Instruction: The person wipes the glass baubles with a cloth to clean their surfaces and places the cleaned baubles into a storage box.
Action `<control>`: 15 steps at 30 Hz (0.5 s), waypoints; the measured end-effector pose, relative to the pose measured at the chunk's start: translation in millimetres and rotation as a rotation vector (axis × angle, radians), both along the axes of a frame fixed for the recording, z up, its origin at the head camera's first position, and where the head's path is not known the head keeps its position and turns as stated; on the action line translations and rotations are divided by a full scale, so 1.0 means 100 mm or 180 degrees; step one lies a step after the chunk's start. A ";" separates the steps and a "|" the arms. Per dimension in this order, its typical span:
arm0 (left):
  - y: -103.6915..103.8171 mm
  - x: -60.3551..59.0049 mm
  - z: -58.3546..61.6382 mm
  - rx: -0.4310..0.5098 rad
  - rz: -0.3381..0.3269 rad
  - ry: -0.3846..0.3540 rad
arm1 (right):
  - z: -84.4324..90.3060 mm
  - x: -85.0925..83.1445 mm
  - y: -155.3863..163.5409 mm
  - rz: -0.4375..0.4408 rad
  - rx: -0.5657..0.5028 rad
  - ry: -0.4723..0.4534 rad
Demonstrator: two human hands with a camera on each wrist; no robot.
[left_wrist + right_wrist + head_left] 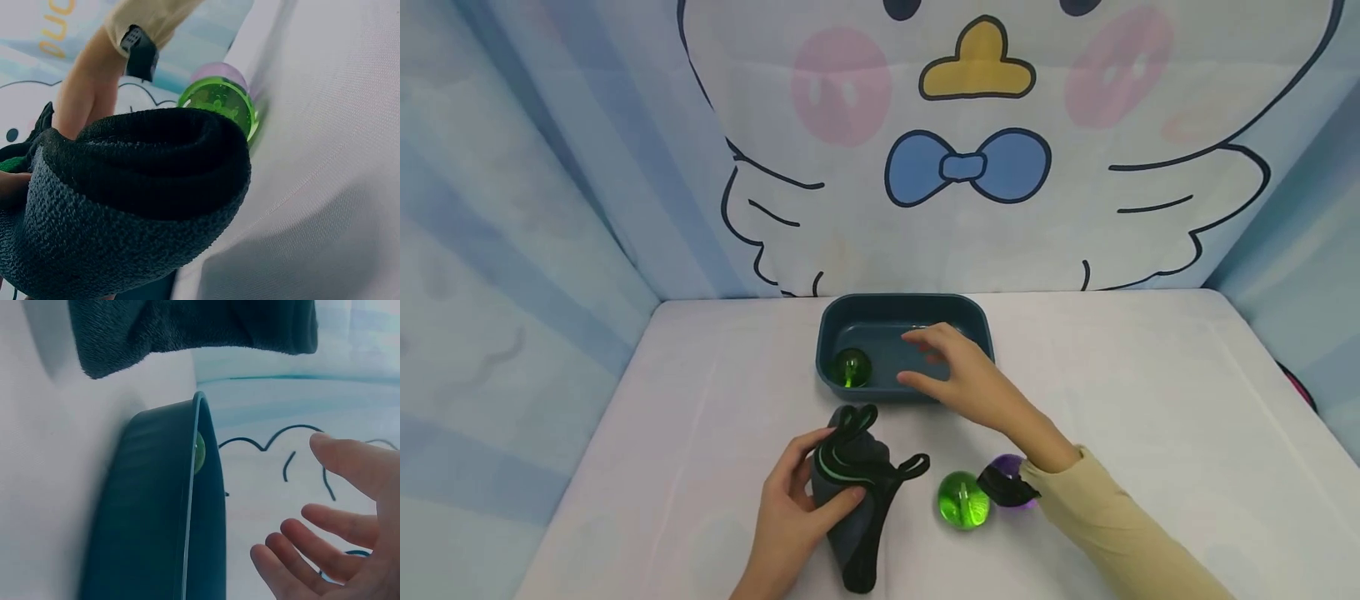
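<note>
Head view, lower centre: the left hand (790,508) grips a dark sock (853,500) on the white worktop (1150,417). Mid-frame, the right hand (958,375) hovers with fingers spread over the teal tray (880,312), which holds a green ball (852,367).

Left hand (790,508) curled gripping; right hand (958,375) spread, hovering.

Head view: high, looks forward and down over whole surface (1150,400). Left wrist view: low, very close behind dark sock (125,206). Right wrist view: low, beside tray (156,519) rim. All share sock; head and right wrist share tray.
</note>
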State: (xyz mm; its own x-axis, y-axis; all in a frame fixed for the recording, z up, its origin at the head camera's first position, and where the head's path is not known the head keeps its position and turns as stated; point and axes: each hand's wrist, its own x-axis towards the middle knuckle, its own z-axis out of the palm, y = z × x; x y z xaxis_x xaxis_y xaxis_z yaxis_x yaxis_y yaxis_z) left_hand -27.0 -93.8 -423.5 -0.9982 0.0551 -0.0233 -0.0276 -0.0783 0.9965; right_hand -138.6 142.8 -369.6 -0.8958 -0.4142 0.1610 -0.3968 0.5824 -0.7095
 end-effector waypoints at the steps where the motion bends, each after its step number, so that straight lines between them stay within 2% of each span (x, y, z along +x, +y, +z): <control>1: 0.00 0.00 0.00 -0.0006 -0.0001 0.0005 | -0.01 0.03 0.02 -0.0005 -0.0001 -0.0006; 8: -0.03 -0.02 0.01 0.0023 -0.0001 -0.0024 | -0.09 0.27 0.24 0.0184 -0.0064 -0.0035; 15: 0.00 -0.03 0.00 0.0084 -0.0020 -0.0025 | -0.26 0.46 0.49 0.0331 0.0132 -0.0239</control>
